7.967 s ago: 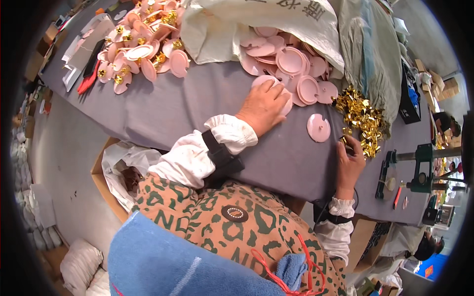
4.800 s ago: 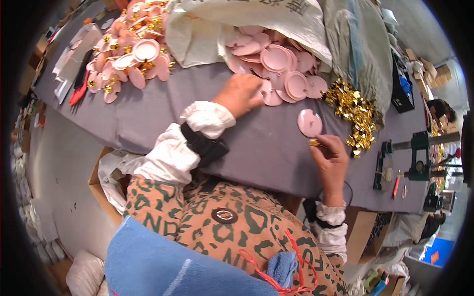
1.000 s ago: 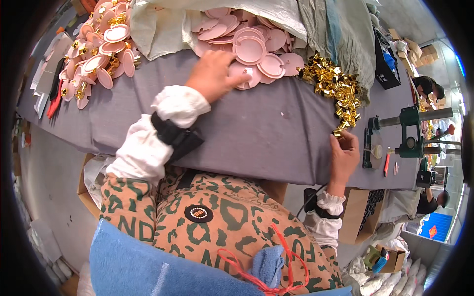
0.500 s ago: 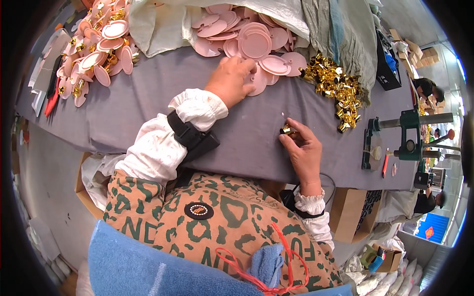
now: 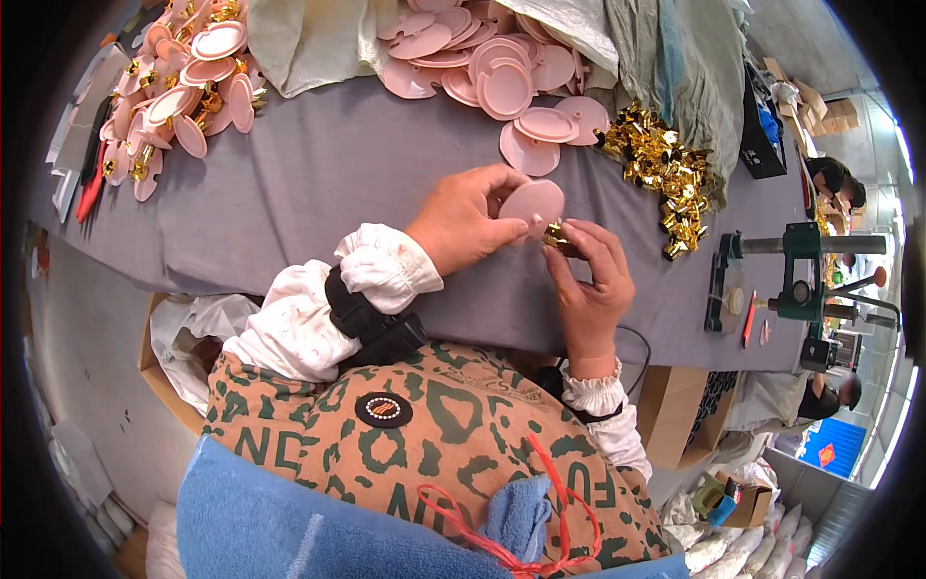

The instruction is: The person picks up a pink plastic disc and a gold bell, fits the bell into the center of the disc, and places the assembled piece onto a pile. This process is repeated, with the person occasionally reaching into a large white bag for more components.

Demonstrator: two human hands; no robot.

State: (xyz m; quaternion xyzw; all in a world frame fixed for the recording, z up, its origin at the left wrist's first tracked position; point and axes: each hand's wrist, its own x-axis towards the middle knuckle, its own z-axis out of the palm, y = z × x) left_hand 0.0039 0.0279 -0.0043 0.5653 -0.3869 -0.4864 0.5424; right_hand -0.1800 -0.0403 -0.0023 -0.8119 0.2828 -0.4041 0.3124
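Head view: both hands up over grey table (image 5: 318,183), joining pink disc + gold clip.

L hand (image 5: 470,227) pinches pink disc (image 5: 533,205) at its edge, held just above the cloth. R hand (image 5: 590,280) closed on small gold clip (image 5: 557,237), touching disc's lower rim. Loose disc pile (image 5: 502,77) behind, gold clip heap (image 5: 666,174) to R, finished pile (image 5: 183,87) far L. Risk, my guess: clip is tiny, so off-centre push = it slips from fingertips, or disc tilts in the pinch.
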